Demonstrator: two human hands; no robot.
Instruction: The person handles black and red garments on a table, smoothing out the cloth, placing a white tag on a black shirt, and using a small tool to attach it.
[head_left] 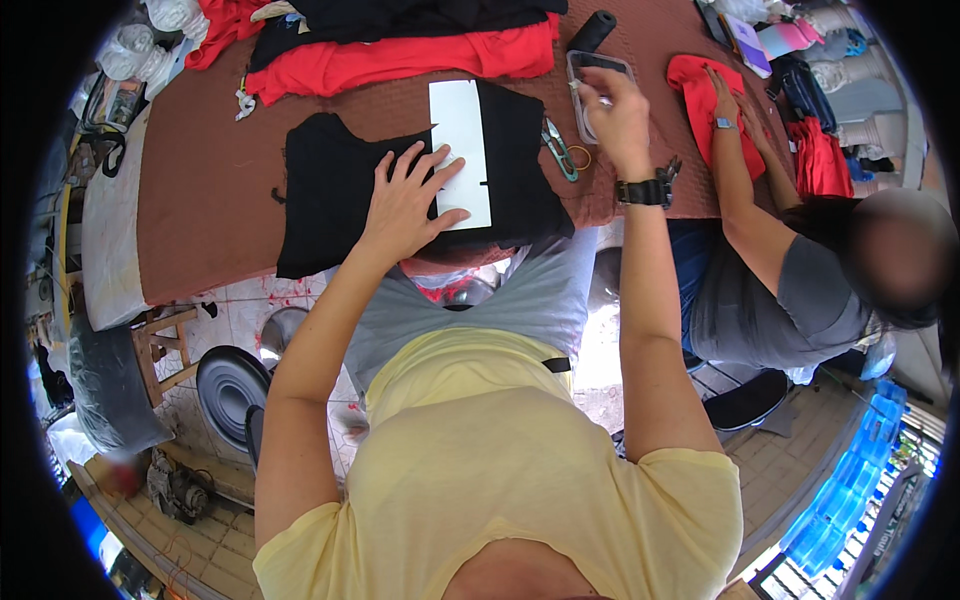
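Observation:
My left hand (408,203) lies flat, fingers spread, on a white rectangular template (461,130) that rests on black fabric (330,190) on the brown table (200,200). My right hand (617,115), with a black watch on the wrist, reaches over a small clear plastic box (596,64) and pinches something small that I cannot make out. Small green-handled snips (559,150) lie between my two hands, beside the black fabric.
Red fabric (400,58) and more black cloth lie at the table's far side, next to a black roll (593,30). A co-worker seated at my right presses a hand (722,95) on a red piece (700,85). A wooden stool (160,350) and bags stand on the left.

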